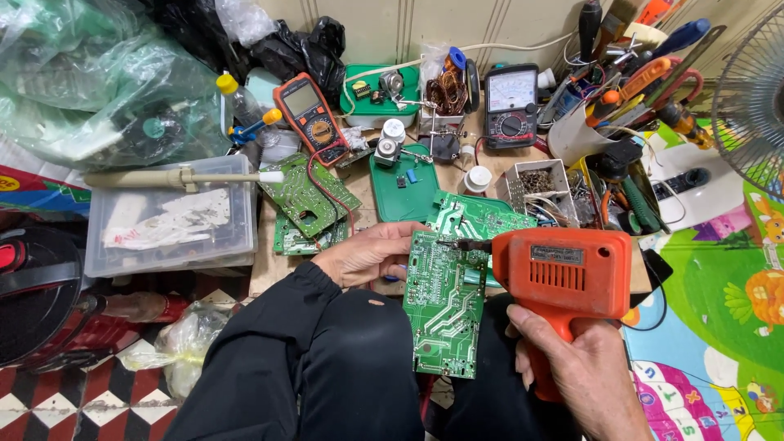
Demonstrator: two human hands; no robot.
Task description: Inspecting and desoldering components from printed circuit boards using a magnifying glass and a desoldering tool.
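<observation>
My left hand (367, 253) grips the left edge of a green circuit board (443, 306), held over my lap with its solder side up. My right hand (584, 367) is closed around the handle of an orange pistol-shaped soldering gun (559, 273). The gun's thin dark tip (457, 242) touches the board near its top edge. A black sleeve covers my left forearm.
Other green circuit boards (306, 196) lie on the low wooden table, with two multimeters (309, 114), a green tray (404, 192) of small parts, a box of screws (539, 181) and a tub of hand tools (621, 90). A clear plastic bin (171, 216) stands left, a fan (751, 90) right.
</observation>
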